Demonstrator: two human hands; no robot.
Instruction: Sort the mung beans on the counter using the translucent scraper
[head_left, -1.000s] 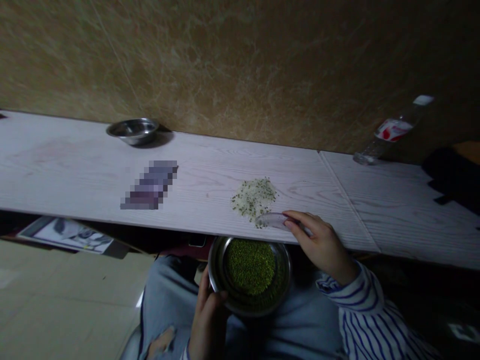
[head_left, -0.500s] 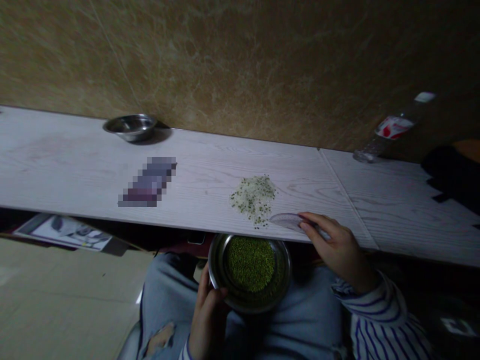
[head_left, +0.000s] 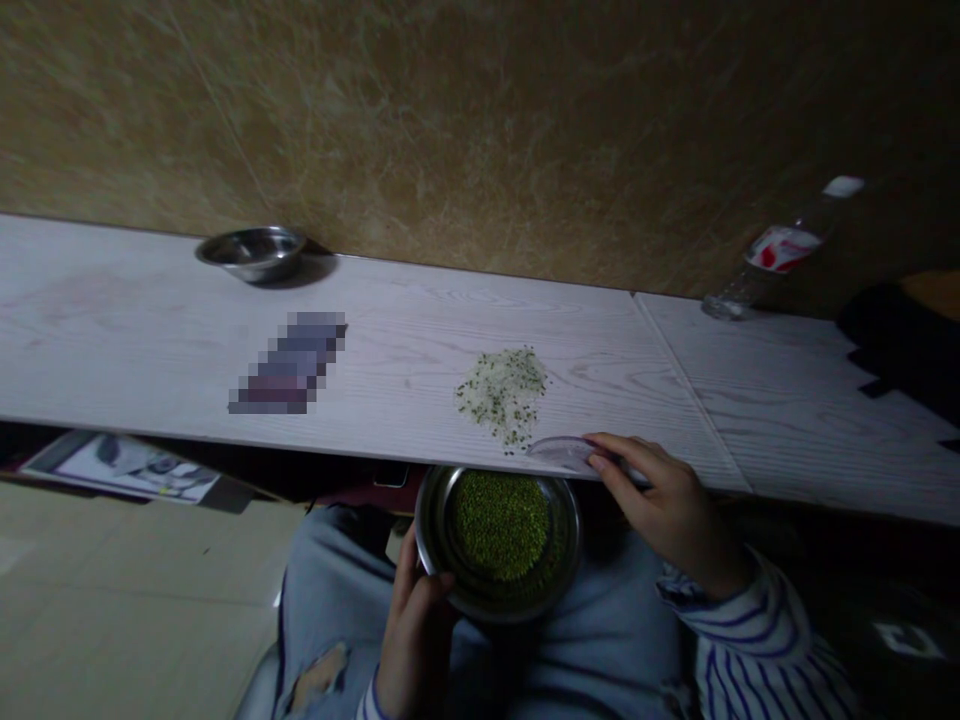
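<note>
On the white wood-grain counter (head_left: 405, 400) lies a small heap of white grains mixed with green beans (head_left: 502, 388). My right hand (head_left: 660, 500) pinches a thin, clear, curved plastic piece (head_left: 562, 453), its tip at the heap's near edge by the counter's front; what exactly it is I cannot tell. Below that edge, over my lap, my left hand (head_left: 416, 610) grips the left rim of a metal bowl (head_left: 566, 580). Many green beans (head_left: 501, 525) cover the bowl's bottom. The counter hides a little of the bowl's far rim.
A second metal bowl (head_left: 251, 255) stands by the wall at the left. A pixelated flat item (head_left: 289, 365) lies in front of it. To the right are a clear bottle (head_left: 780, 250) with a white cap and a dark object (head_left: 907, 340). A drawer or shelf (head_left: 135, 465) shows below the counter.
My right hand and the plastic piece have shifted slightly left and toward the counter's front edge. The left hand still holds the bowl in the same place.
</note>
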